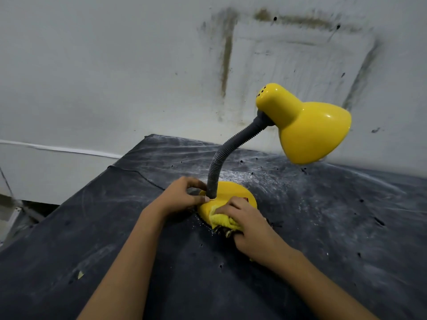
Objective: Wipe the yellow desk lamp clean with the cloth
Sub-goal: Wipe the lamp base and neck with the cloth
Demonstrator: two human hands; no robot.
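Head view:
Lamp: your yellow desk lamp (302,125) stands on the desk (346,227).
Left hand (182,197): fingers pinch the base (233,192) beside the neck.
Right hand (245,218): fingers clamp the cloth (219,219) onto the base's near edge; unwiped base lies just beyond, shade up-right.

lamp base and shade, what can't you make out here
All in the head view:
- Lamp base: near edge covered by the cloth and right hand.
- Red part on base: mostly behind fingers.
- Shade: opening faces away, bulb unseen.
- Left hand: fingertips hidden behind neck.
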